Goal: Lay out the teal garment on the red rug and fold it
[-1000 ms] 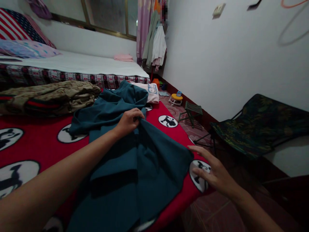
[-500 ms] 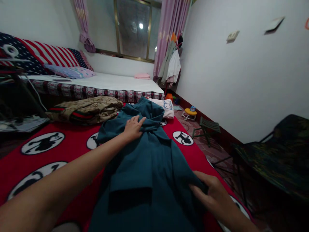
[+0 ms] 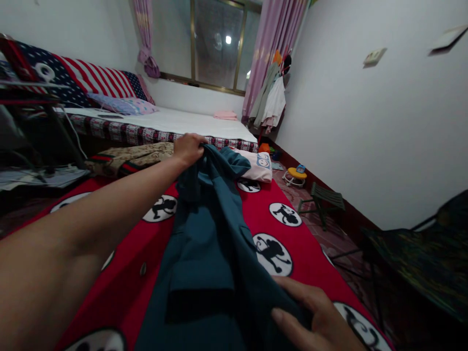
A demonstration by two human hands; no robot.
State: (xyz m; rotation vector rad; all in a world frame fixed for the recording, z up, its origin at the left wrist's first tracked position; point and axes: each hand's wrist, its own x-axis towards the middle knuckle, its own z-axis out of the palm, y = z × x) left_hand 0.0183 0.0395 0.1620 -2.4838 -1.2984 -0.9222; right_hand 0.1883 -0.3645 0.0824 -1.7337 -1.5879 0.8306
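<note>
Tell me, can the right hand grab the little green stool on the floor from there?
Probably not. The right hand is pressed on the near end of the teal garment on the red blanket, while the green stool stands far off on the floor by the wall.

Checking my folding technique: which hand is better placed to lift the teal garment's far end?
Left. The left hand already grips the teal garment at its far end; the right hand clutches the near edge.
</note>
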